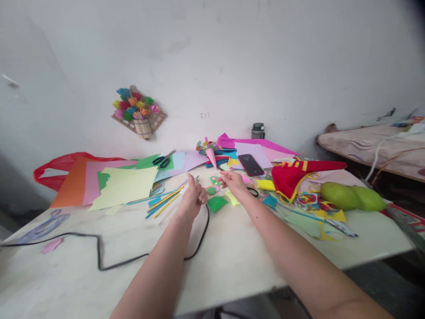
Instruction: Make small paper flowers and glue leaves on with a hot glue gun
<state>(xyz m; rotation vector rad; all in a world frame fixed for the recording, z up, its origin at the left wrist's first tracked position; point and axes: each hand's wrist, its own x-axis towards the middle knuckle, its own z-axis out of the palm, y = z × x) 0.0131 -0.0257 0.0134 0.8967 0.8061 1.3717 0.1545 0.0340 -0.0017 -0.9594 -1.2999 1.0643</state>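
My left hand is closed, with its thumb up, round something I cannot make out; a small tip shows beside the thumb. My right hand has its fingertips pinched together near small green and pink paper flowers. What those fingers hold is too small to tell. Between and beyond the hands stands a pink paper cone with colourful pieces at its top. A shiny green packet and a pale yellow piece lie between my forearms. Coloured paper strips spread out left of my left hand.
Coloured paper sheets, scissors and a black cable lie to the left. A phone, red cloth, green fruits and paper scraps are on the right. A dark bottle stands by the wall.
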